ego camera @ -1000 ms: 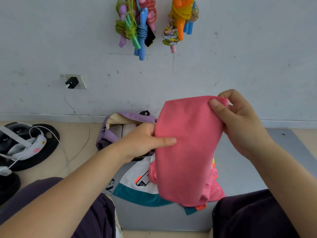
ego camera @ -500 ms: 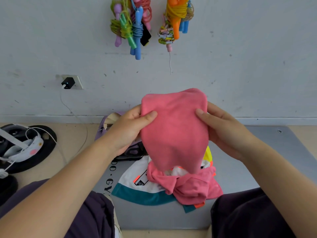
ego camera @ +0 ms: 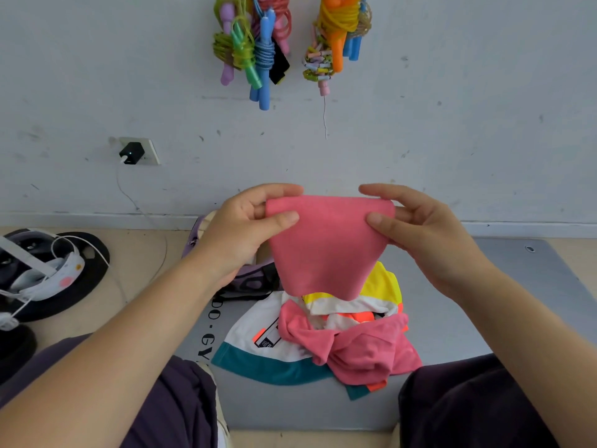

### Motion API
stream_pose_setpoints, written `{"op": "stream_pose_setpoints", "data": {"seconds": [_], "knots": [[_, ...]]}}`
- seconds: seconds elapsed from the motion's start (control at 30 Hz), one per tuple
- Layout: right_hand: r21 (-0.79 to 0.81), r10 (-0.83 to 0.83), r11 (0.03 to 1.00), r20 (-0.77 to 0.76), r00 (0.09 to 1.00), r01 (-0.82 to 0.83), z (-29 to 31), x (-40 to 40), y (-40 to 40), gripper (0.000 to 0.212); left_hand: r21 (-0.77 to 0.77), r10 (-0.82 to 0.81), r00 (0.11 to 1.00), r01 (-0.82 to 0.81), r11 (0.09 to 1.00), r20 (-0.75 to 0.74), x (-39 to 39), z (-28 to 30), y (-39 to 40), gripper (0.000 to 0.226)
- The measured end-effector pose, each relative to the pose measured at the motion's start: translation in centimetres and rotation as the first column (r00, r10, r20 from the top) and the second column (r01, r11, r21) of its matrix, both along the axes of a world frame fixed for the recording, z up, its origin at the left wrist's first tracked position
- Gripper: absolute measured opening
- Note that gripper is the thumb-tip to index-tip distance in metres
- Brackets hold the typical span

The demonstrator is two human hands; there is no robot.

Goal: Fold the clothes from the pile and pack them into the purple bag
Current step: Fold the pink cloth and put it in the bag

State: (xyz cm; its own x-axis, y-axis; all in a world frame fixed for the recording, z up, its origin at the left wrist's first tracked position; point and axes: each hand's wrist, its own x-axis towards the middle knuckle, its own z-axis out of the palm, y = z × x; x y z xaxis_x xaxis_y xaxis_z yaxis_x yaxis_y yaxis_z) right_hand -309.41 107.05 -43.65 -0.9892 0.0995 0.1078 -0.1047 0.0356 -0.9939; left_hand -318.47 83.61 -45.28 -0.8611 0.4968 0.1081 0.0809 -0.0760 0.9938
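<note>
Left hand [ego camera: 248, 234] pinches the top left corner of a folded pink cloth [ego camera: 326, 247], thumb in front and fingers curled behind; right hand [ego camera: 420, 234] pinches the top right corner the same way. Cloth hangs in the air between them, top edge level and running left to right, sides tapering to a rounded bottom just above the pile [ego camera: 329, 337]. The bag [ego camera: 248, 279], purple, sits on the floor beyond and left of the pile, directly under and behind the left hand and wrist, so most of it is hidden; only a strip of its edge and a dark strap show, and its opening cannot be read from here. Judgement: the cloth looks folded enough to pack, so the coming move runs down and to the left, away from the body, and the left hand is the nearer one to lead it in. The left forearm itself blocks the view of the bag mouth; nothing else lies in the path. Pile rests on a grey mat [ego camera: 504, 295] between the knees: another pink garment crumpled on top, a white one with a teal band under it, yellow and orange showing behind. To the left on the floor, a headset [ego camera: 42, 273] with a white cable. On the wall, a charger [ego camera: 130, 152] in an outlet and bunches of skipping ropes [ego camera: 258, 50] hanging above, well clear of the work.
</note>
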Motion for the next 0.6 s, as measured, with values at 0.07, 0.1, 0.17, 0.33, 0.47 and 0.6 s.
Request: {"op": "stream_pose_setpoints", "data": {"seconds": [0.07, 0.1, 0.17, 0.33, 0.47, 0.6], "knots": [[0.057, -0.018, 0.998, 0.023, 1.0, 0.017, 0.0, 0.0, 0.1, 0.036, -0.06, -0.015, 0.999, 0.012, 0.998, -0.041, -0.1, -0.1, -0.1, 0.036], [0.113, -0.035, 0.993, 0.036, 0.999, 0.031, 0.0, 0.0, 0.0, 0.037, -0.097, -0.008, 0.998, 0.001, 0.995, -0.065, -0.1, -0.1, -0.1, 0.036], [0.256, -0.089, 0.964, 0.052, 0.995, 0.073, 0.0, -0.1, -0.1, 0.035, -0.199, 0.026, 0.99, -0.053, 0.978, -0.138, -0.2, -0.4, 0.0, 0.036], [0.726, -0.203, 0.664, -0.056, 0.978, 0.179, 0.1, 0.2, -0.2, 0.015, -0.405, 0.052, 0.949, -0.182, 0.896, -0.312, -0.3, -0.9, 0.0, 0.02], [0.744, -0.168, 0.653, -0.042, 0.985, 0.143, 0.5, 0.1, 0.2, 0.007, -0.457, 0.054, 0.932, -0.225, 0.86, -0.358, -0.8, -0.5, -0.3, 0.007], [0.192, -0.091, 0.98, 0.158, 0.983, 0.06, 0.6, 0.3, 0.0, 0.028, -0.151, -0.005, 0.997, 0.017, 0.988, 0.079, 0.0, 0.4, 0.0, 0.019]]}}
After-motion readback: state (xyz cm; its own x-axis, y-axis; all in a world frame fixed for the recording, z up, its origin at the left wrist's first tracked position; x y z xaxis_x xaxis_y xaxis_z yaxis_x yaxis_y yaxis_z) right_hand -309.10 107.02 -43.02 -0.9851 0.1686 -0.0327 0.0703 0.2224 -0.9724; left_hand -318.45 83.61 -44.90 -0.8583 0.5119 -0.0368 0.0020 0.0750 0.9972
